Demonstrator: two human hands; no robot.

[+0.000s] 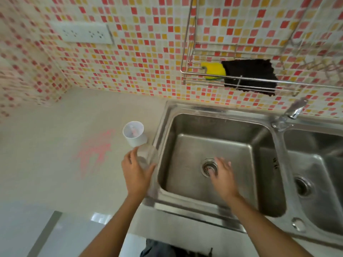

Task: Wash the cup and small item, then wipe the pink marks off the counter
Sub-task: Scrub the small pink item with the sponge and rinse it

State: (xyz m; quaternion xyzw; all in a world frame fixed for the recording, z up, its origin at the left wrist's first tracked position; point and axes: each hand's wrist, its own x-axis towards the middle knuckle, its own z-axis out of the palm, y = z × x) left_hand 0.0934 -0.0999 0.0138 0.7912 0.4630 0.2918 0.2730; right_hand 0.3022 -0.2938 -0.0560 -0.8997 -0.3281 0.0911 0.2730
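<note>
Pink marks (96, 151) on bench (46, 164), left. White cup (134, 135) stands upright just left of sink (185, 108), mouth up, long axis vertical, small pinkish item (134, 131) inside. Left hand (136, 173) grips a clear cup (148, 154) at the sink's left rim; blurred, tilt unclear. Right hand (223, 175) open, fingers spread over the drain (207, 165).
</note>
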